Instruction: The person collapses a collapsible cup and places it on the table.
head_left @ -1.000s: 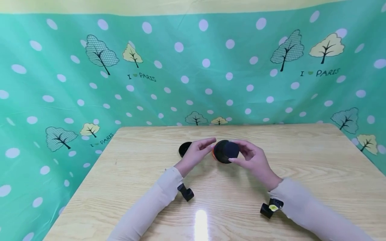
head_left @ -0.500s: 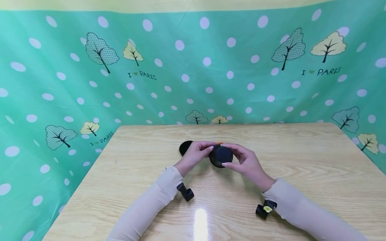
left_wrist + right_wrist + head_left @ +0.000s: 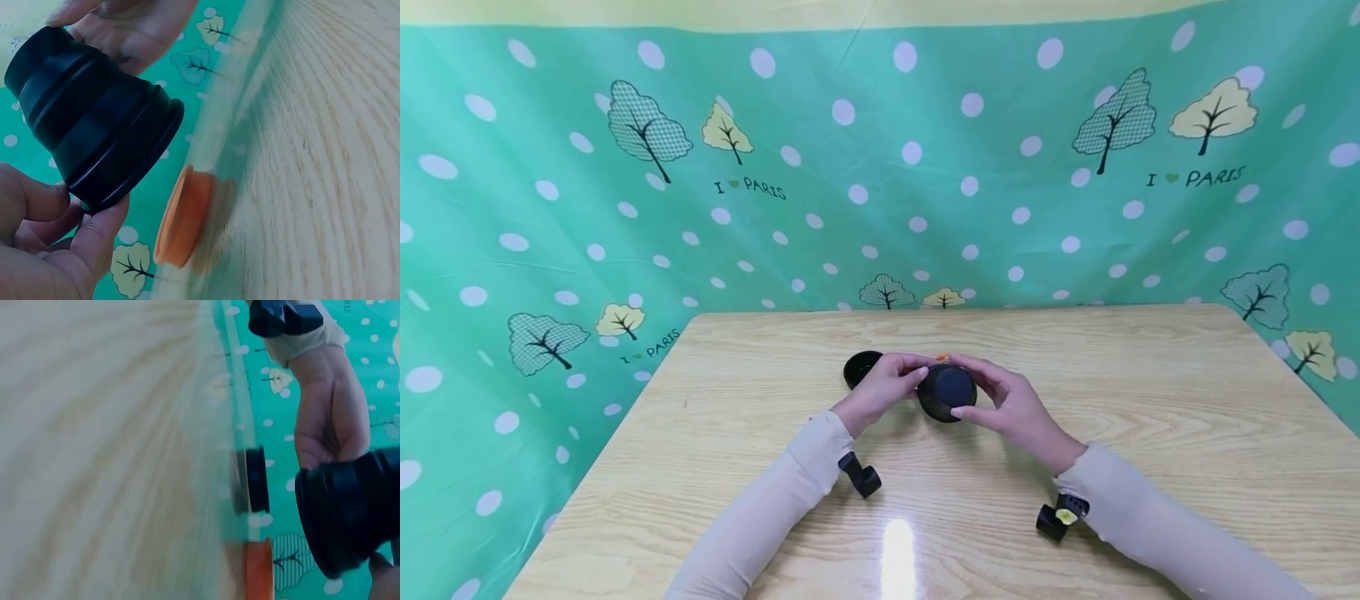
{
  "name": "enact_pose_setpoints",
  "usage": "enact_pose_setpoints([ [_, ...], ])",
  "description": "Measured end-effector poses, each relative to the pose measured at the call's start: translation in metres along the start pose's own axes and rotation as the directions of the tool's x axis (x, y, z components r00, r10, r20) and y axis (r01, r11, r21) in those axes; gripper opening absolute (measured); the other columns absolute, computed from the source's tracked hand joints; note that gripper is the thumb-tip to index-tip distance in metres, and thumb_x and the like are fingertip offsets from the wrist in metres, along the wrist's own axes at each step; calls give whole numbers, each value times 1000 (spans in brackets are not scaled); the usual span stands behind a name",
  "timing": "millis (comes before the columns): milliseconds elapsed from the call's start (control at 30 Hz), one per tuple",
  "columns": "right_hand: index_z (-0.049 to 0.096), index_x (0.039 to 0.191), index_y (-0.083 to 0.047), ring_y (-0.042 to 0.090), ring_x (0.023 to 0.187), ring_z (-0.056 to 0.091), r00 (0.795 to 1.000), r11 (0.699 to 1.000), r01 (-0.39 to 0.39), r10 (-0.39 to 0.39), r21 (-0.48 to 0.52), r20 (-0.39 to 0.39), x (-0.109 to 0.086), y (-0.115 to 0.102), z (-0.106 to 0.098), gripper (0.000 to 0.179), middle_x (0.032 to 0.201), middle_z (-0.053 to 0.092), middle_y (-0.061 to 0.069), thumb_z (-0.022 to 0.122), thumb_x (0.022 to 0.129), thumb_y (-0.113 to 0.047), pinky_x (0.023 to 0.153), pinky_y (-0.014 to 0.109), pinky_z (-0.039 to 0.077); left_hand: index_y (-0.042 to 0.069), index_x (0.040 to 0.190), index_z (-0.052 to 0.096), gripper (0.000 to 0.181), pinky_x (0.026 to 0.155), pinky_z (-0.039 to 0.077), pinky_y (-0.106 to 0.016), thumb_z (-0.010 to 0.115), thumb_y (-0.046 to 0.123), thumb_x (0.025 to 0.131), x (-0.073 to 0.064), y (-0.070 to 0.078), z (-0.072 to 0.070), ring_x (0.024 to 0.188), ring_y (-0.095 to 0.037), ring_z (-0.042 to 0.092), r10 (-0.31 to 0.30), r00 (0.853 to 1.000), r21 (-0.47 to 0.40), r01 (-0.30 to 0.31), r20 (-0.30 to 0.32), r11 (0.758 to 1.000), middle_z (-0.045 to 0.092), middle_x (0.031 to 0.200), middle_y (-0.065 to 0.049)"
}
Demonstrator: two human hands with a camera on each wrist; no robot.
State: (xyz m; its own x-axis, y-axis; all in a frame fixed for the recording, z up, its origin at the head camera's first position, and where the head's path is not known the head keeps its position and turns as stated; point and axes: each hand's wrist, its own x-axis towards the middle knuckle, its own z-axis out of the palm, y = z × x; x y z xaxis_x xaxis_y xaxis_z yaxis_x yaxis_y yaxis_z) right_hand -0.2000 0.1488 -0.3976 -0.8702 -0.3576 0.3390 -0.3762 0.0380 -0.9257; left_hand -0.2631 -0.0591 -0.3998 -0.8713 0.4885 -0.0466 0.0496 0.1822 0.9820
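Observation:
A black collapsible cup [image 3: 953,393] with stepped, ringed sides is held up over the table, its narrow end toward the head camera and its wide rim facing down. In the left wrist view, the thumb and fingers of my left hand [image 3: 883,392] pinch the wide rim of the cup [image 3: 103,122]. My right hand [image 3: 1018,412] holds the cup around its narrower part from the other side. Below it, an orange ring-like piece [image 3: 186,219] with a flared rim rests on the table, mostly hidden in the head view.
A round black shallow piece [image 3: 857,367], like a lid, lies on the wooden table [image 3: 760,500] beside my left hand; the right wrist view shows this black piece [image 3: 257,480] near the orange one. A green dotted cloth [image 3: 820,167] hangs behind the table.
My right hand has moved left and nearer the body with the cup, uncovering part of the orange piece behind it. My left fingers now meet the cup's rim. The last half second shows little motion.

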Motion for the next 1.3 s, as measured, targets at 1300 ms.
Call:
enact_pose_setpoints([
  [1300, 59, 112, -9, 7, 89, 60, 965, 919, -230, 258, 319, -48, 23, 8, -19, 18, 97, 61, -1, 57, 94, -8, 78, 18, 51, -5, 125, 56, 30, 91, 51, -32, 48, 7, 99, -5, 17, 0, 109, -19, 59, 171, 985, -114, -174, -32, 978, 58, 124, -18],
])
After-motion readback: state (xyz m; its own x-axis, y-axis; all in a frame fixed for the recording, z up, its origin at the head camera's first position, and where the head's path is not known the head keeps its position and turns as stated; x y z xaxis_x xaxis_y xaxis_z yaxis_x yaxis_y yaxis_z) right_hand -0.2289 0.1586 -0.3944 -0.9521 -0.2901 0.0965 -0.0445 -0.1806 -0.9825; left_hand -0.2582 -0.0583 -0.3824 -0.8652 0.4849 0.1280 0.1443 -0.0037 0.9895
